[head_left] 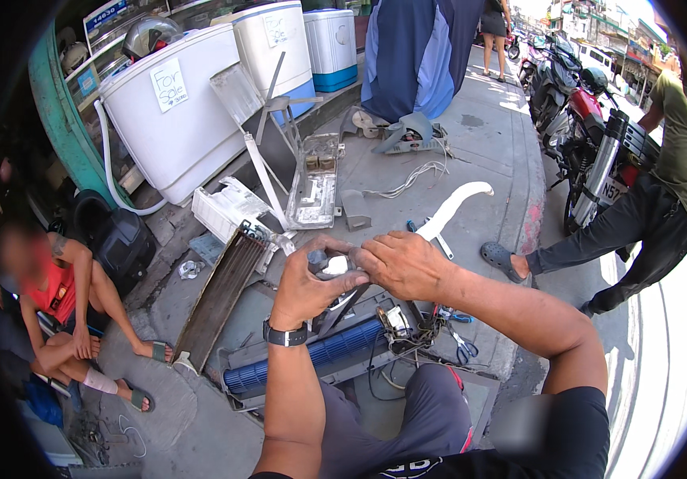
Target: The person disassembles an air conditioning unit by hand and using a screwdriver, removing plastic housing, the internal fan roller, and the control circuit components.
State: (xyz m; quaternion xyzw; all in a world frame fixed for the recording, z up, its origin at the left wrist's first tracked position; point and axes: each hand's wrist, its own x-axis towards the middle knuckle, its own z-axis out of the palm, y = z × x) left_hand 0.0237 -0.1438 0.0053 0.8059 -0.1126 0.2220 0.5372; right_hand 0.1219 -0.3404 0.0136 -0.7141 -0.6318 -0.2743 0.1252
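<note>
Both hands are gripping a small white part (335, 265), left hand (311, 283) at nine o'clock, right hand (403, 263) at three, above the blue fan roller (311, 359).

small white-and-dark part (334, 265), gripped chest-high

Both hands meet at centre — the left hand (309, 281) and right hand (402, 263) pinch a small white part (335, 265). Below them lies a blue cylindrical fan roller (311, 359). White washing machines (176, 112) stand at eleven o'clock — a motorcycle (599, 152) at two.
</note>
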